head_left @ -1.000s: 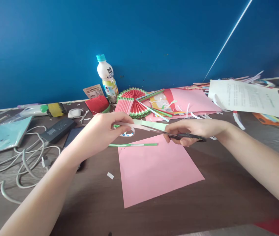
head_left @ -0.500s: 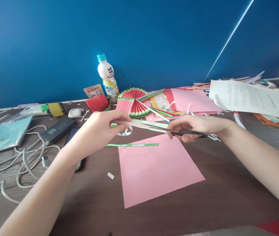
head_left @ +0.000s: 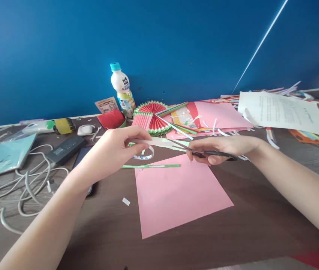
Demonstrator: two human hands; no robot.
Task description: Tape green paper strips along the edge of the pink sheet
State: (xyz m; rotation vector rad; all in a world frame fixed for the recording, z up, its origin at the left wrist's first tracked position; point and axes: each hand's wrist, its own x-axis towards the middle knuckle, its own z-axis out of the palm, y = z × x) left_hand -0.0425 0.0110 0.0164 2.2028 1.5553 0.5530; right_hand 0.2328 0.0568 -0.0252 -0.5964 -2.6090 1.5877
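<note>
My left hand (head_left: 114,150) is closed in a pinch on the left end of a long pale green paper strip (head_left: 166,143), held level above the table. My right hand (head_left: 223,149) grips black scissors (head_left: 212,153), whose blades reach left into the strip's right part. Below the hands lies a pink paper sheet (head_left: 178,195) with a thin green strip (head_left: 150,165) along its top edge. A roll of tape (head_left: 145,153) sits just under my left fingers.
A drink bottle (head_left: 122,90) and folded red-and-green paper fans (head_left: 152,118) stand by the blue wall. Pink sheets and strips (head_left: 218,116) and a printed white paper (head_left: 285,112) lie at right. White cables (head_left: 21,183), a charger (head_left: 65,148) and a phone lie at left.
The scissors have worked slightly further left along the strip. Both hands have shifted only a little, holding about the same place.
</note>
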